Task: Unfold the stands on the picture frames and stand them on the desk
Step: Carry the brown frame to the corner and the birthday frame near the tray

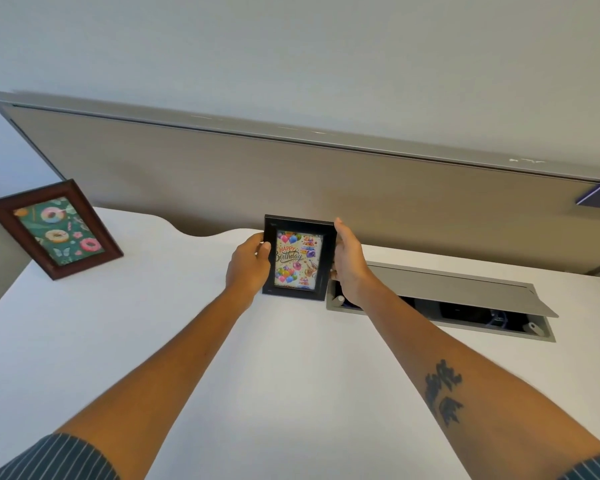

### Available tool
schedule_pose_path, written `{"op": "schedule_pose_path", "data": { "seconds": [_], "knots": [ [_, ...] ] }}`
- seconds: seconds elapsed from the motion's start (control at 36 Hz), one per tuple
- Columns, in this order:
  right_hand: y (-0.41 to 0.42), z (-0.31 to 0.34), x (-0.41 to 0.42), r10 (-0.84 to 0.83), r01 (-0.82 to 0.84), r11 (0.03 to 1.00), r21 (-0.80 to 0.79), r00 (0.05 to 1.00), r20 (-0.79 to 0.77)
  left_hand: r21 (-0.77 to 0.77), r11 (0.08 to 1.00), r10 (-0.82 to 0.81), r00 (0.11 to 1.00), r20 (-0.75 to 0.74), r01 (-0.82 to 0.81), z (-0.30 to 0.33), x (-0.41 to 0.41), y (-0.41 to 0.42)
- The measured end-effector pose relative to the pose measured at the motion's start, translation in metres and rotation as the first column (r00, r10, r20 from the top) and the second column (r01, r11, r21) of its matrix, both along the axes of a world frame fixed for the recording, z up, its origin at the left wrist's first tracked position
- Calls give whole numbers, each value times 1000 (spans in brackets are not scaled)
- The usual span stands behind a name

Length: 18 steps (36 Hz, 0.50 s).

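So both hands are on the black frame (299, 258) with the birthday picture: left hand (248, 268) clamped on its left edge, right hand (350, 263) wrapped round the right edge, frame upright near the back of the white desk (153, 323), just beside the open cable hatch (440, 299). The brown frame (52, 228) with donuts stands at the desk's far left, well apart.
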State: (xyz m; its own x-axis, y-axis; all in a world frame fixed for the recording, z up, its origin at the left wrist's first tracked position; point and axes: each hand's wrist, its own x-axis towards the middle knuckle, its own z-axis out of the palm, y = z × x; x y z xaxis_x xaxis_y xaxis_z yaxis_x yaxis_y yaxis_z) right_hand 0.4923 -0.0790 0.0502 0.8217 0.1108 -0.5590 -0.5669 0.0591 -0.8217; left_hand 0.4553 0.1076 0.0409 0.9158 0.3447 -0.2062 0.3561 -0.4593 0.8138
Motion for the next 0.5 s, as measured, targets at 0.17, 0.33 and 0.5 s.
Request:
{"op": "schedule_pose_path", "data": {
  "seconds": [0.17, 0.33, 0.5],
  "knots": [
    [-5, 3, -2, 22, -22, 1000, -9, 999, -26, -4, 1000, -14, 1000, -2, 14, -1, 1, -5],
    [-6, 5, -4, 45, -46, 999, -21, 998, -38, -10, 1000, -18, 1000, -4, 18, -1, -1, -4],
    [-6, 5, -6, 64, -65, 998, -16, 997, -37, -30, 999, -36, 999, -3, 36, 0, -3, -5]
  ]
}}
